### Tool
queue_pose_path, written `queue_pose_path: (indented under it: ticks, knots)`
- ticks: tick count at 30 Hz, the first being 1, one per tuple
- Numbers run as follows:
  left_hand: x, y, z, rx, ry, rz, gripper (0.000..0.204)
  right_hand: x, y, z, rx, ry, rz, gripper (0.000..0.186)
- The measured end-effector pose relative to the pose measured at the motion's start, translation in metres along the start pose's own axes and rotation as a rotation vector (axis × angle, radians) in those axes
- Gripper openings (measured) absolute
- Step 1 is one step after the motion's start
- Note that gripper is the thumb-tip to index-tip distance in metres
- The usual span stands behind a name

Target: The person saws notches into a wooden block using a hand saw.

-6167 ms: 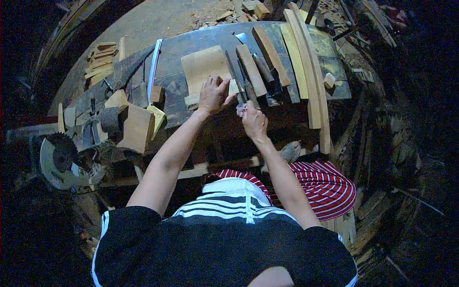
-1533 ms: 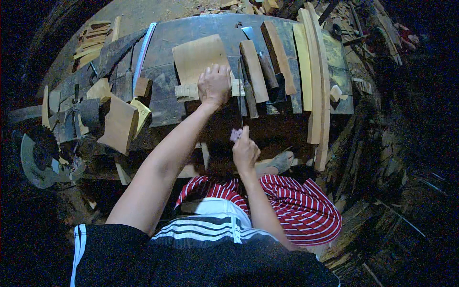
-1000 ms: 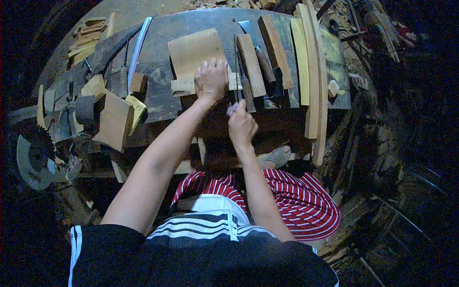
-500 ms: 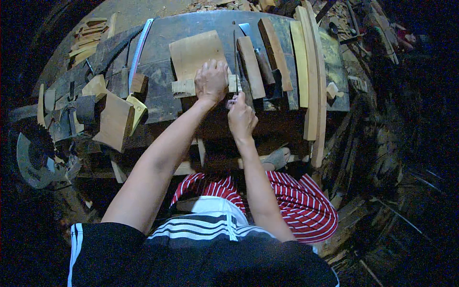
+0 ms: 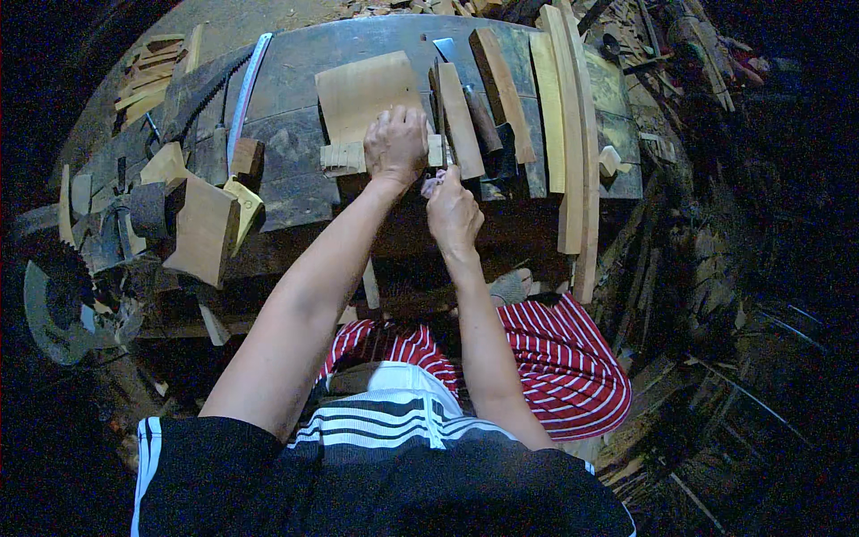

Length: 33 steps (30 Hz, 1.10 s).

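Note:
On the dark workbench (image 5: 286,125) lies a broad, pale wooden board (image 5: 367,85) with a gently curved face. A short wooden strip (image 5: 343,159) runs crosswise along its near edge. My left hand (image 5: 395,145) presses down over the strip and the board's near edge, its fingers bent and closed. Just to its right, my right hand (image 5: 454,213) is closed around the handle of a thin handsaw (image 5: 438,103), seen nearly edge-on and pointing away from me by the strip's right end. Pale purple wrapping (image 5: 430,185) shows at the handle; the teeth cannot be made out.
Right of the saw lie a wooden block (image 5: 460,121), a dark-headed tool (image 5: 503,152), a brown bar (image 5: 503,94) and long battens (image 5: 573,134). A metal ruler (image 5: 247,98), a toothed saw blade (image 5: 210,94) and a shaped block (image 5: 204,228) lie left. Scrap wood (image 5: 148,76) is beyond.
The saw and my right hand have drawn slightly toward me relative to the board. My left hand stays pressed on the strip. The whole view has shifted a little.

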State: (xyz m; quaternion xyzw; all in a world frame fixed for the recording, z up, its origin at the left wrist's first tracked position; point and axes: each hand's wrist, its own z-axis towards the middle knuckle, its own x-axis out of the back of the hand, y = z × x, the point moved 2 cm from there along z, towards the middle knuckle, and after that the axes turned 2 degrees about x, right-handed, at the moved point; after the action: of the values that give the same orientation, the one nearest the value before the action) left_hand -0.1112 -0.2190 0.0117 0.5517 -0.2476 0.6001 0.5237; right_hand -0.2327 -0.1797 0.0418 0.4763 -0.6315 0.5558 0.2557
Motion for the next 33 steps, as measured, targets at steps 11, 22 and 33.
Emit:
queue_pose_path:
  ticks: [11, 22, 33]
  knots:
    - [0.003, -0.001, -0.010, -0.158, -0.045, -0.012, 0.022, -0.011, 0.012, -0.021, -0.052, 0.009, 0.088, 0.018]
    - [-0.015, -0.011, 0.010, 0.011, -0.081, 0.096, 0.026, -0.010, 0.003, 0.011, 0.040, 0.060, 0.111, 0.019]
    - [0.004, -0.005, 0.001, -0.055, -0.087, 0.090, 0.024, -0.011, 0.003, -0.014, 0.064, 0.089, 0.131, 0.016]
